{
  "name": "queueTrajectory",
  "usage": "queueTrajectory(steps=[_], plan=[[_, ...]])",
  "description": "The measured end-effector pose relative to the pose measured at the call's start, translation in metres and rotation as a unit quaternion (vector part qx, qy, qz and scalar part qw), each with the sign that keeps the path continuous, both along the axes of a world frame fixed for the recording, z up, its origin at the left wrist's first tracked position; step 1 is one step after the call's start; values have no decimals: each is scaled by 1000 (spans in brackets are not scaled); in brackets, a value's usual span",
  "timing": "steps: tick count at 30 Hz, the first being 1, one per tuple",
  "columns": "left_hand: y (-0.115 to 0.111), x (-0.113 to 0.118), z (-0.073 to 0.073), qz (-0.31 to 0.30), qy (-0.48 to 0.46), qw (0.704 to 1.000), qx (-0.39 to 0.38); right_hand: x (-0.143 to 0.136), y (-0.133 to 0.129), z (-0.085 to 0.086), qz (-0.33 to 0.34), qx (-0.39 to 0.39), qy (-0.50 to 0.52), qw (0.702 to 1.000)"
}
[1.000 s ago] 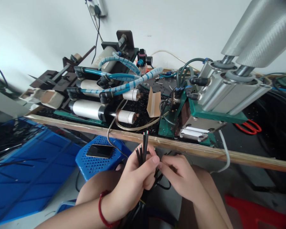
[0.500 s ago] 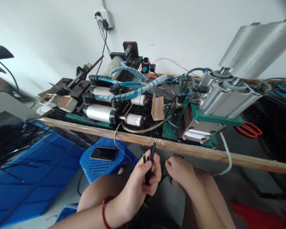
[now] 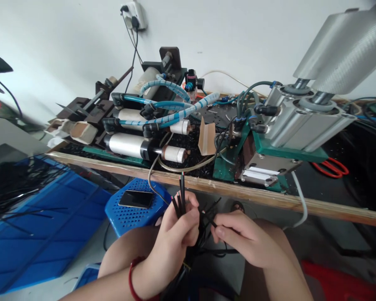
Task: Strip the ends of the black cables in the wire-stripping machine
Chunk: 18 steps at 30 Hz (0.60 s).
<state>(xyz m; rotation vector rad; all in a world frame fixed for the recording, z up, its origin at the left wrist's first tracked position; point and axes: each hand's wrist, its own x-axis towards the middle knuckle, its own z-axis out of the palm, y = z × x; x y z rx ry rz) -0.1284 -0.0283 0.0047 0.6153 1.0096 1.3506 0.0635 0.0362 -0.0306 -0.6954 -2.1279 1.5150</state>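
Several black cables [image 3: 182, 194] stand upright out of my left hand [image 3: 181, 228], which is closed around them. Small coloured wire ends show at their tips. My right hand [image 3: 238, 234], just to the right, pinches one black cable [image 3: 210, 219] between thumb and fingers, its tip pointing up and left toward my left hand. Below and between the hands, a bundle of black cables [image 3: 203, 238] hangs over my lap, partly hidden by the left hand.
A wooden-edged bench [image 3: 134, 170] carries a pneumatic machine with silver cylinders [image 3: 127, 146] and another with a green plate [image 3: 288, 148]. Red-handled scissors [image 3: 330, 168] lie at right. A blue stool [image 3: 128, 219] holds a phone [image 3: 135, 199]. Cables lie on a blue sheet [image 3: 59, 234].
My left hand has moved left with its cables. My right hand has come up from lower among the cables and now pinches one cable in plain view. The camera view has shifted slightly.
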Motion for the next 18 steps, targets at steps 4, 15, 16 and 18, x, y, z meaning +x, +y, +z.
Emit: queueTrajectory(steps=[4,15,16,18], plan=[[-1,0,-4,-29,5,999,20,-2,0,-3,30,-37,41,998],[-2,-3,-10,-40,34,999,11,0,2,-4,22,-24,53,998],[-2,-3,-11,-37,42,998,8,1,1,-2,20,-18,49,998],[-2,-3,-11,-31,50,998,5,3,1,1,17,-10,40,999]])
